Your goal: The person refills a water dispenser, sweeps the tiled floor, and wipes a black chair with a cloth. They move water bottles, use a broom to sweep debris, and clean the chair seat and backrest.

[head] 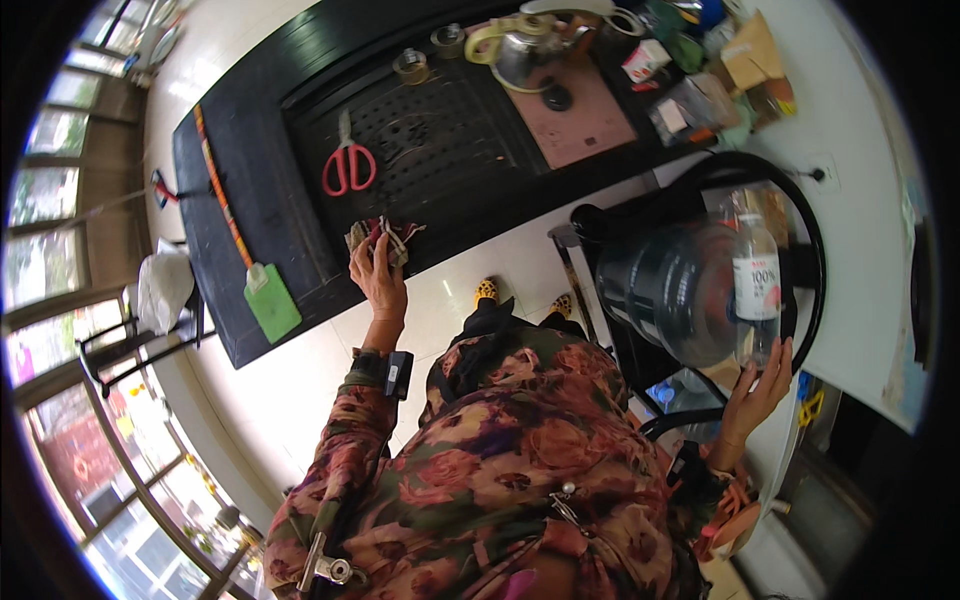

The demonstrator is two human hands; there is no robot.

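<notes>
My left hand (377, 276) grips a crumpled plaid cloth (388, 231) at the near edge of the dark wooden tea table (259, 172). My right hand (763, 397) is around the base of a clear plastic bottle (757, 285) with a white label, its neck pointing away from me. Behind the bottle, a large clear water jug (660, 289) lies tilted on a black chair (814, 225). Red-handled scissors (349, 161) lie on the table beyond the cloth, and a green fly swatter (274, 304) with a striped handle lies to its left.
A kettle (525, 56) stands by a pink mat (577, 124) holding a small black object (556, 97). Two tape rolls (412, 69) sit at the far edge. Packets and bags (694, 105) crowd the right end. A white bag (163, 289) rests left of the table.
</notes>
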